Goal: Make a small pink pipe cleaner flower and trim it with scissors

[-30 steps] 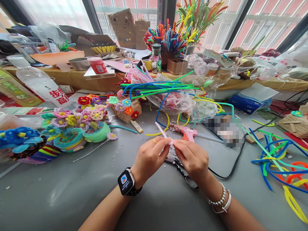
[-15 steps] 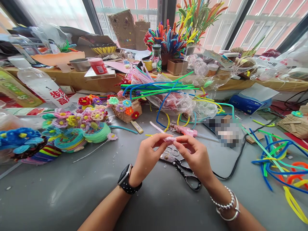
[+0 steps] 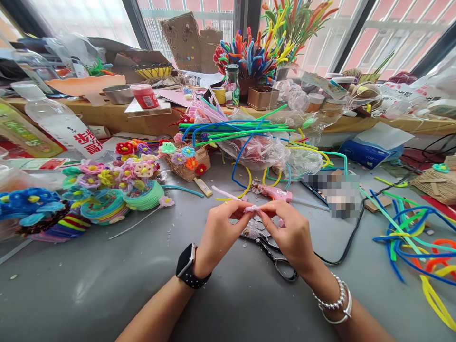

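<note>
– Pink pipe cleaner (image 3: 251, 208), is that what both hands are on?
– Yes. The left hand (image 3: 218, 232) and the right hand (image 3: 291, 233) meet fingertip to fingertip. Each pinches the small curled part between thumb and forefinger, just above the counter (image 3: 107, 285). The straight tail runs off toward ten o'clock from the pinch.
– What lies under them?
– Scissors (image 3: 263, 244), flat on the counter partly beneath the right hand, with the handles toward five o'clock. A pink glue gun (image 3: 276, 194) lies just past the fingertips at about one o'clock. A black cable (image 3: 342, 254) curves away at three o'clock.
– And farther out?
– At ten o'clock there is a wicker basket (image 3: 185, 170) with little flowers, and at nine o'clock a heap of coiled flower pieces (image 3: 107, 194). At twelve o'clock green and blue stems lie across a clear bag (image 3: 260, 149). Loose stems (image 3: 409, 232) sprawl at three o'clock, well apart from the hands.
– Anything on the wrists?
– A black watch (image 3: 185, 266) on the left, beaded bracelets (image 3: 335, 301) on the right.
</note>
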Tool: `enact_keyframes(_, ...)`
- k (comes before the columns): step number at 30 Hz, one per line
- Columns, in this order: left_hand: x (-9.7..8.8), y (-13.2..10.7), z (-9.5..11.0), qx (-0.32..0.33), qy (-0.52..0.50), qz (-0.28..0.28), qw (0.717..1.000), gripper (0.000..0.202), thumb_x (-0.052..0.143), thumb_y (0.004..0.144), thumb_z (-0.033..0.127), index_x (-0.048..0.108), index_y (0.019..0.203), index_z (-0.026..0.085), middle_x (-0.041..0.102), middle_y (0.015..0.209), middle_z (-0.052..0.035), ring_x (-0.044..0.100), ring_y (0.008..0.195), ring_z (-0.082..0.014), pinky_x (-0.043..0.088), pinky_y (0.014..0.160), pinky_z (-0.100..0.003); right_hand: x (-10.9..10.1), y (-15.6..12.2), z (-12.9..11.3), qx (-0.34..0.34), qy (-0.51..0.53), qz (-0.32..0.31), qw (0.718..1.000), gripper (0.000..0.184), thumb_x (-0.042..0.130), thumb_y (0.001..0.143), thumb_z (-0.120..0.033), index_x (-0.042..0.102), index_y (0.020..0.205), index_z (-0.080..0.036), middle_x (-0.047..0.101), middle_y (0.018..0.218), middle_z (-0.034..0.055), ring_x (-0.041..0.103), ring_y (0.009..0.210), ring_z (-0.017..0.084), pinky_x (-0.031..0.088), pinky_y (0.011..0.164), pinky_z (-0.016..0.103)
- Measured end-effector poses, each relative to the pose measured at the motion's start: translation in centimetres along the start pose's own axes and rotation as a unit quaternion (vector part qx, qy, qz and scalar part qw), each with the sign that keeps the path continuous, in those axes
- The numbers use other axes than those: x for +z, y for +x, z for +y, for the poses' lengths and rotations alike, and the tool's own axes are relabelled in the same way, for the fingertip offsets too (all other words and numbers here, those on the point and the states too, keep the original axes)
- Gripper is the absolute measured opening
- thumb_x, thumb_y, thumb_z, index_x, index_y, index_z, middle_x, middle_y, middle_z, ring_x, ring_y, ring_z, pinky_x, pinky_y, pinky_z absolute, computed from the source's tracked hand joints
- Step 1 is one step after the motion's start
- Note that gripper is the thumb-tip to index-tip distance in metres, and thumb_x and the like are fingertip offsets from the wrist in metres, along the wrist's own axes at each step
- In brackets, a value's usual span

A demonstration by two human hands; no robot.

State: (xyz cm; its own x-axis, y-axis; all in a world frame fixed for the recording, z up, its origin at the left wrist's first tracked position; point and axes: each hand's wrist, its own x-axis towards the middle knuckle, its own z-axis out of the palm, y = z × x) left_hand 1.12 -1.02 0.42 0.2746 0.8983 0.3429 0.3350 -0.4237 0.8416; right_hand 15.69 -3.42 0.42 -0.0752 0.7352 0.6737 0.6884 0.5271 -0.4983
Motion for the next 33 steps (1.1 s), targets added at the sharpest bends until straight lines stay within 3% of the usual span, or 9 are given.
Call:
enact_keyframes(4,0.0,0.0,-0.1,-0.041,-0.014,-0.005,0.999,0.016,0.055,0.072,0.029,0.063,0.077,0.015,0.068,0.069,-0.0031,0.063,0.060,-0.0137,0.052,0.058,-0.023,0.9,-0.7,0.2,-0.088,-0.092,0.025,0.992,0.010,0.050,0.078,-0.010,0.058,0.077,-0.015,0.062,0.068,0.0066,0.057,0.067,0.017,0.047,0.064,0.029)
enact_keyframes(6,0.0,0.1,0.0,-0.062,-0.049,-0.018,0.997,0.017,0.056,0.072,0.029,0.062,0.077,0.014,0.067,0.070,-0.0038,0.063,0.063,-0.0145,0.053,0.060,-0.024,1.1,-0.9,0.3,-0.095,-0.100,0.031,0.990,0.010,0.050,0.077,-0.010,0.059,0.076,-0.015,0.062,0.068,0.0067,0.057,0.067,0.017,0.047,0.065,0.029)
enact_keyframes(8,0.0,0.1,0.1,-0.070,-0.088,-0.021,0.993,0.020,0.056,0.072,0.029,0.059,0.086,0.014,0.067,0.075,-0.0046,0.064,0.068,-0.0149,0.053,0.065,-0.026,1.1,-0.9,0.5,-0.042,-0.056,0.043,0.997,0.009,0.051,0.077,-0.012,0.059,0.077,-0.015,0.063,0.070,0.0062,0.058,0.066,0.016,0.048,0.064,0.029)
enact_keyframes(10,0.1,0.2,0.3,-0.064,-0.115,0.006,0.991,0.028,0.058,0.071,0.027,0.052,0.096,0.015,0.066,0.080,-0.0049,0.064,0.072,-0.0145,0.053,0.068,-0.028,0.8,-0.6,0.7,0.072,0.032,0.054,0.995,0.006,0.053,0.077,-0.017,0.059,0.078,-0.015,0.063,0.071,0.0052,0.058,0.063,0.014,0.049,0.060,0.027)
enact_keyframes(13,0.2,0.2,0.4,-0.065,-0.135,0.028,0.988,0.030,0.061,0.068,0.027,0.048,0.092,0.015,0.066,0.084,-0.0067,0.064,0.074,-0.0149,0.053,0.069,-0.030,0.2,-0.1,0.8,0.240,0.173,0.048,0.954,0.014,0.056,0.076,-0.028,0.059,0.076,-0.014,0.062,0.064,0.0031,0.059,0.056,0.013,0.049,0.053,0.025)
enact_keyframes(16,0.2,0.3,0.4,-0.088,-0.154,-0.020,0.984,0.025,0.060,0.069,0.030,0.053,0.085,0.013,0.066,0.083,-0.0081,0.063,0.076,-0.0163,0.053,0.071,-0.030,0.0,0.1,0.6,0.282,0.247,0.004,0.927,0.018,0.058,0.073,-0.032,0.060,0.073,-0.014,0.063,0.062,0.0027,0.060,0.057,0.013,0.050,0.054,0.024)
enact_keyframes(19,0.2,0.3,0.3,-0.090,-0.160,-0.020,0.983,0.022,0.057,0.071,0.031,0.056,0.084,0.014,0.066,0.082,-0.0070,0.063,0.076,-0.0164,0.052,0.071,-0.029,0.2,-0.1,0.2,0.249,0.251,-0.040,0.935,0.015,0.058,0.073,-0.030,0.060,0.075,-0.015,0.065,0.069,0.0035,0.061,0.062,0.014,0.052,0.058,0.025)
enact_keyframes(24,0.1,0.3,0.5,-0.084,-0.138,-0.017,0.987,0.020,0.056,0.072,0.032,0.059,0.081,0.014,0.067,0.080,-0.0063,0.064,0.074,-0.0165,0.052,0.069,-0.028,0.1,-0.1,0.1,0.160,0.149,-0.024,0.976,0.013,0.056,0.075,-0.023,0.060,0.086,-0.017,0.064,0.083,0.0037,0.061,0.065,0.012,0.052,0.061,0.024)
enact_keyframes(33,0.5,0.1,0.2,-0.124,-0.170,-0.033,0.977,0.023,0.058,0.070,0.033,0.058,0.081,0.013,0.067,0.079,-0.0069,0.063,0.074,-0.0170,0.051,0.070,-0.029,-0.2,-0.1,0.2,0.019,0.004,-0.006,1.000,0.009,0.053,0.077,-0.012,0.060,0.079,-0.017,0.064,0.071,0.0031,0.058,0.064,0.014,0.047,0.060,0.025)
